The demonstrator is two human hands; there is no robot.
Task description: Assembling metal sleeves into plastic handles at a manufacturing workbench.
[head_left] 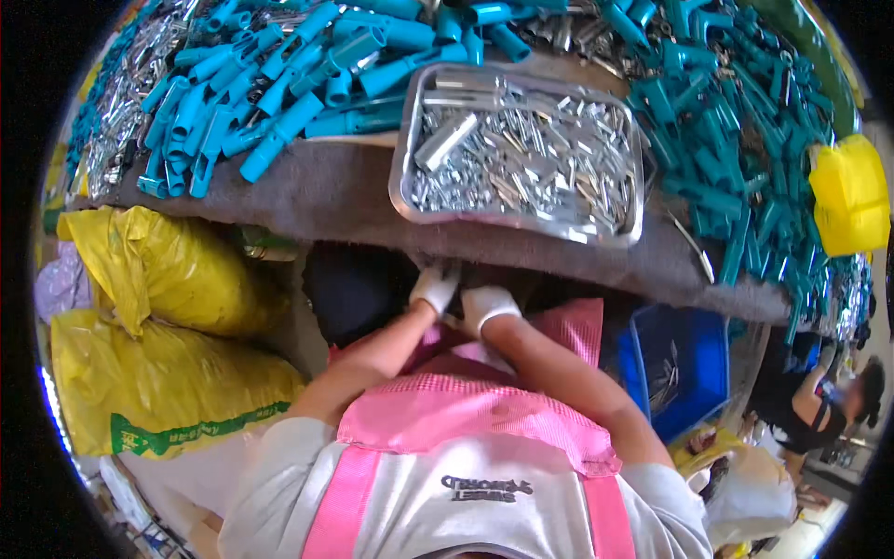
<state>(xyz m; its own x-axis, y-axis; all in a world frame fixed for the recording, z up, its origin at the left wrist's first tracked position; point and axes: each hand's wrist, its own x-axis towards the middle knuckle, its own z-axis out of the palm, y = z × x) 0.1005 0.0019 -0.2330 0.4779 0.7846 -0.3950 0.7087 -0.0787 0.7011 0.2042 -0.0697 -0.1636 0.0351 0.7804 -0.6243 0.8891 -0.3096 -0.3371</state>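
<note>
Both my hands are in white gloves, low in front of the pink apron (pixel 484 410), at the table's near edge. My left hand (pixel 434 287) and my right hand (pixel 487 305) are close side by side. Their fingers reach into shadow under the edge, so I cannot see whether they hold anything. Just above them on the table is a metal tray (pixel 402 177) with many small shiny metal parts and a thicker metal tube (pixel 445 142). A dark rounded thing (pixel 358 293) lies left of my left hand.
Teal plastic tubular parts (pixel 270 84) are heaped left of the tray, more teal parts (pixel 712 140) right. A brown cloth (pixel 307 191) covers the table. Yellow sacks (pixel 168 382) stand left, a blue bin (pixel 684 363) right. A yellow container (pixel 849 196) and another person (pixel 819 401) are far right.
</note>
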